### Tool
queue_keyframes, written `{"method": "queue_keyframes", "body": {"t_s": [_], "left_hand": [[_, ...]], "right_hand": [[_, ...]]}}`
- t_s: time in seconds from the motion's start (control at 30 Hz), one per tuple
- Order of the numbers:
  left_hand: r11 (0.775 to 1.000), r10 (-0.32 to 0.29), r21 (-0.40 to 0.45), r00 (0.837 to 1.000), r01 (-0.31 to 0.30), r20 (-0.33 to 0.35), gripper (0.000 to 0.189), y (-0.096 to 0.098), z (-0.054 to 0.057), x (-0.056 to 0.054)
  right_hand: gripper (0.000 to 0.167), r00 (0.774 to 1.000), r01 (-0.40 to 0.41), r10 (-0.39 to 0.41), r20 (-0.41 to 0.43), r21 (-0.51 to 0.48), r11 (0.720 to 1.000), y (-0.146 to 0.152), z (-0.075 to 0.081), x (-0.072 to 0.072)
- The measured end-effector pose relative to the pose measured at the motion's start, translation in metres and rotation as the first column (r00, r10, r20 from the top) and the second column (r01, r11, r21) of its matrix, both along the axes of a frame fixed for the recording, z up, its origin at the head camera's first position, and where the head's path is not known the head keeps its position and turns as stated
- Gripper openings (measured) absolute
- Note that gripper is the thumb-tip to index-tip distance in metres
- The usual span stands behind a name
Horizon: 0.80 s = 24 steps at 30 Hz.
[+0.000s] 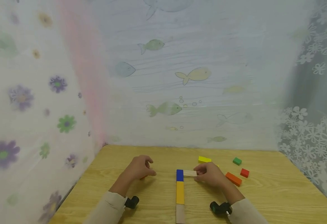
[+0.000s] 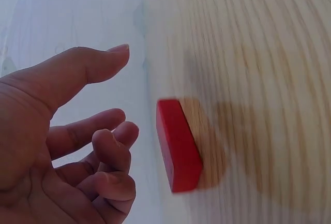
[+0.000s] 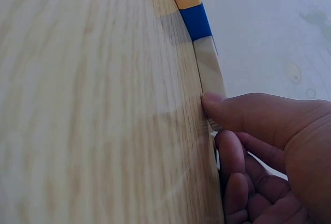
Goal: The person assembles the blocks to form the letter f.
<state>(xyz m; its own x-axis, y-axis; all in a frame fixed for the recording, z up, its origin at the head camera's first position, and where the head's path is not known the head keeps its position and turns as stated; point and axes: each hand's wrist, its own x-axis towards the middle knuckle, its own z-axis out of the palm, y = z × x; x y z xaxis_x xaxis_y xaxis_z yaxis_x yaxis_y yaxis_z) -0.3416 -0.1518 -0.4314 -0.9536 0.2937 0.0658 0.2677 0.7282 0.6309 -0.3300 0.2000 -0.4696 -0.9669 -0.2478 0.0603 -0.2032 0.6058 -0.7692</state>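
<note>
My right hand (image 1: 210, 175) pinches the far end of a plain wooden block (image 1: 190, 173) between thumb and fingers. The block's other end meets the blue block (image 1: 179, 175), and it lies at a right angle to a row on the table. Below the blue block in that row come a yellow-orange block (image 1: 180, 192) and a pale wooden block (image 1: 180, 214), end to end. Over to the left, my left hand (image 1: 139, 168) hovers with loosely bent fingers and holds nothing. A red block (image 2: 178, 146) lies beside its fingers, mostly hidden by that hand in the head view.
Beyond my right hand lie a yellow block (image 1: 204, 159), a green block (image 1: 237, 161), a red block (image 1: 244, 173) and an orange block (image 1: 233, 179). A fish-patterned curtain (image 1: 163, 77) borders the wooden table (image 1: 278, 199) at the back; a flowered one (image 1: 20, 130) hangs left.
</note>
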Motion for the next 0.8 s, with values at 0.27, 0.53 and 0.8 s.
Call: {"method": "queue_keyframes", "body": {"t_s": [0.27,0.53,0.8], "left_hand": [[0.994,0.105,-0.018,0.994,-0.104,0.021,0.057,-0.028,-0.001,0.0],[0.988,0.156,0.004,0.987,-0.156,0.048,0.059,-0.043,-0.011,0.001],[0.981,0.17,0.076,0.977,-0.181,0.13,0.06,-0.05,-0.018,0.005]], "right_hand": [[0.036,1.0,0.015,-0.015,0.008,-0.007,1.0,-0.001,0.0,0.001],[0.036,1.0,0.003,-0.003,0.005,-0.019,1.0,0.001,-0.002,0.0],[0.036,1.0,0.002,-0.002,-0.004,-0.01,1.0,0.001,-0.002,0.001]]}}
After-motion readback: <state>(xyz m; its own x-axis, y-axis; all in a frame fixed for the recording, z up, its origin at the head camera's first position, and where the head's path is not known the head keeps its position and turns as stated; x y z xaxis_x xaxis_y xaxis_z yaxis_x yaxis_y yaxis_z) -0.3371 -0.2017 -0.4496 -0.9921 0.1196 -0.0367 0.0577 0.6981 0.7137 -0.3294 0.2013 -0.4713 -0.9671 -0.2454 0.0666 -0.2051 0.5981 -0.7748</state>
